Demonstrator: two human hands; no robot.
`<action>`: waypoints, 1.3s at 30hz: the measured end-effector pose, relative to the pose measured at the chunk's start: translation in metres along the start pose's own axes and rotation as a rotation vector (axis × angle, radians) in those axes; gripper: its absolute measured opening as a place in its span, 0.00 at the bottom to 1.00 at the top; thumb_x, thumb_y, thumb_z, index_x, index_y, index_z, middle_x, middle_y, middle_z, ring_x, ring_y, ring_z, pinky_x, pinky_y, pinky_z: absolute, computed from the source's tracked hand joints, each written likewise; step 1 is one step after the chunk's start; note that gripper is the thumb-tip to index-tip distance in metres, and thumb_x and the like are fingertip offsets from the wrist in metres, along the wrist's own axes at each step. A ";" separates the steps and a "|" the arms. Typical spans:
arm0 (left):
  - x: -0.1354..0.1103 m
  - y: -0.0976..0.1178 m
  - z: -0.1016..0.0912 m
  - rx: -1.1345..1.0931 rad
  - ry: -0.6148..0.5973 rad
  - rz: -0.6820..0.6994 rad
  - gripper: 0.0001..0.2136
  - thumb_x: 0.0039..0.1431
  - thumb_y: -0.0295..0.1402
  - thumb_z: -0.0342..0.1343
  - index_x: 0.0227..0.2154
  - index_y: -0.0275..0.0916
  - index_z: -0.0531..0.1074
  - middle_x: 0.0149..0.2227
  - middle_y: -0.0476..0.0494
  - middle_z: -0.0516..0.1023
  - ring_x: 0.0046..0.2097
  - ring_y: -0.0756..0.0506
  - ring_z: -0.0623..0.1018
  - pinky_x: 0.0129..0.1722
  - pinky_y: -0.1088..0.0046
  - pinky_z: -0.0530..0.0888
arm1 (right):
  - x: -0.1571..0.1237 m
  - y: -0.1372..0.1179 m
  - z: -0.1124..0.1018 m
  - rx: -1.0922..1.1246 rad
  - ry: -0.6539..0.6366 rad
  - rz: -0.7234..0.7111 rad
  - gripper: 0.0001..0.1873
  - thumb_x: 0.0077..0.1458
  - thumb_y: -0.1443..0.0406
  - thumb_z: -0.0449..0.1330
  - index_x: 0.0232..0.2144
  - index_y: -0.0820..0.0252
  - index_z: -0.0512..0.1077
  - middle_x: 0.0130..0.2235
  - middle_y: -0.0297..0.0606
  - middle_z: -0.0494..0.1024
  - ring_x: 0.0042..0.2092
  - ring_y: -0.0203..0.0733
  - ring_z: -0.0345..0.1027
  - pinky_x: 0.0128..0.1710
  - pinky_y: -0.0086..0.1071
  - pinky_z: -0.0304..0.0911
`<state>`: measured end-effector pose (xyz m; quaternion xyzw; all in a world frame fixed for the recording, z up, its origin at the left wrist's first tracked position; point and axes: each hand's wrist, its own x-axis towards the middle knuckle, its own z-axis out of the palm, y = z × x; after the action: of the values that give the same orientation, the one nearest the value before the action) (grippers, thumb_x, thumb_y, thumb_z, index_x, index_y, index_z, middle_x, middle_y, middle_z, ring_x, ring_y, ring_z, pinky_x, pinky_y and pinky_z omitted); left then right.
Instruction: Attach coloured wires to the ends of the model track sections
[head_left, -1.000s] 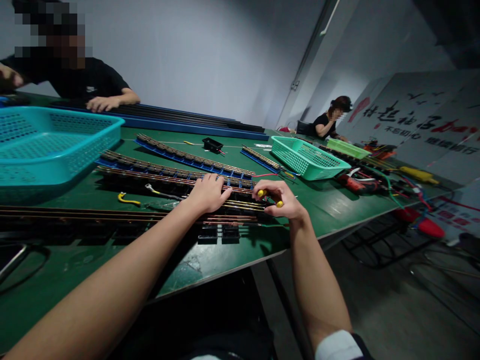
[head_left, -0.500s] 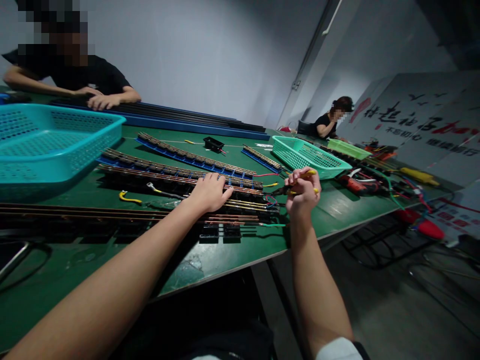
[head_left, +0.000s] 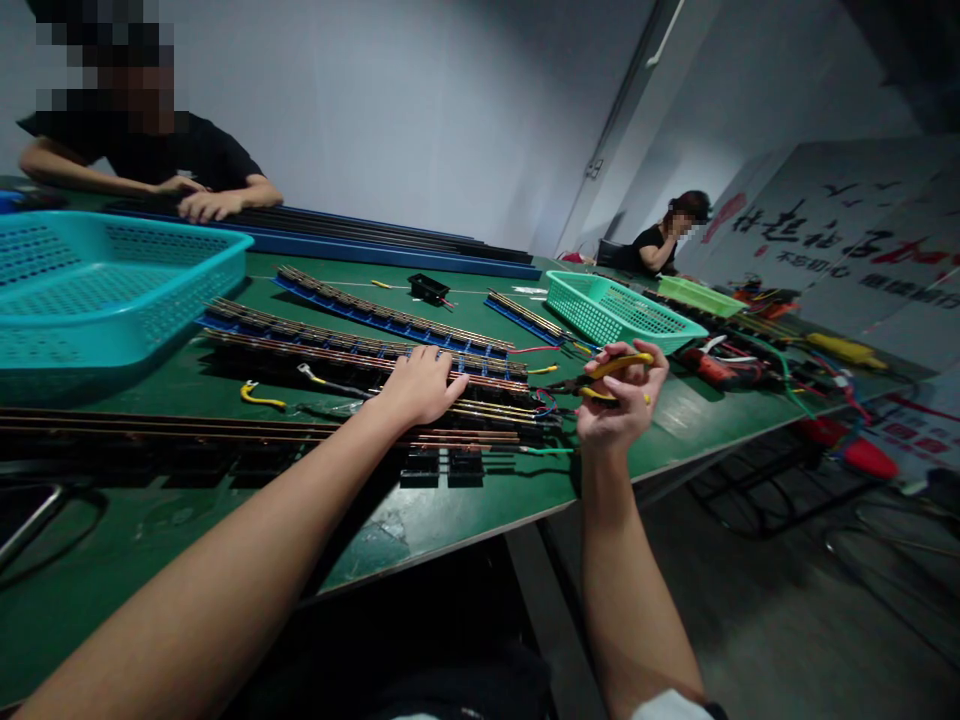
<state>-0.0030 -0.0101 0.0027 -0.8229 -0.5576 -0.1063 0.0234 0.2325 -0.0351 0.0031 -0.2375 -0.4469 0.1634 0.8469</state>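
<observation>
Pliers (head_left: pixel 583 384) with yellow handles and dark jaws are gripped in my right hand (head_left: pixel 611 405). Their handles are spread, and the tips point left at the right end of the copper-coloured rods on a dark strip (head_left: pixel 337 352). My left hand (head_left: pixel 421 385) lies over this strip, fingers extended and thumb apart. Close to the pliers, a short yellow wire (head_left: pixel 546 370) and thin red and blue wires stick out from the strip ends. Beneath my left wrist, more rods (head_left: pixel 465 440) run on black supports, with a green wire (head_left: pixel 551 451) at their end.
A turquoise basket (head_left: pixel 187 255) stands at left, and a green basket (head_left: pixel 600 320) lies beyond my right hand. One person (head_left: pixel 214 205) sits across the table, another (head_left: pixel 652 245) farther right. A red power tool (head_left: pixel 716 368) and cables lie right. The table's front edge (head_left: pixel 480 530) is near me.
The plier handles have spread farther apart, and the fingers of my right hand have loosened with them. My left hand stays on the strip.
</observation>
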 end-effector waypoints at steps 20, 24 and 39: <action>-0.001 0.000 -0.001 -0.019 0.001 -0.007 0.22 0.70 0.46 0.41 0.49 0.36 0.72 0.60 0.29 0.71 0.61 0.33 0.69 0.56 0.55 0.69 | -0.004 0.003 0.003 -0.023 0.074 0.108 0.03 0.44 0.67 0.59 0.24 0.58 0.67 0.35 0.36 0.76 0.38 0.40 0.76 0.46 0.40 0.71; -0.001 0.000 0.000 -0.018 0.001 -0.004 0.22 0.70 0.47 0.40 0.49 0.36 0.72 0.60 0.30 0.71 0.61 0.33 0.68 0.56 0.55 0.69 | -0.001 0.005 0.002 -0.018 0.048 0.072 0.05 0.44 0.67 0.59 0.28 0.58 0.70 0.39 0.36 0.74 0.42 0.39 0.74 0.50 0.40 0.68; -0.001 0.001 -0.001 0.002 0.002 -0.005 0.22 0.71 0.46 0.41 0.50 0.34 0.72 0.60 0.29 0.70 0.62 0.33 0.68 0.55 0.55 0.70 | -0.030 -0.046 -0.014 -0.022 0.038 -0.049 0.10 0.37 0.69 0.57 0.27 0.56 0.72 0.38 0.38 0.73 0.39 0.43 0.71 0.41 0.41 0.69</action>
<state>-0.0027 -0.0118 0.0035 -0.8213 -0.5599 -0.1068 0.0244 0.2313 -0.0914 0.0010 -0.2390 -0.4384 0.1331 0.8562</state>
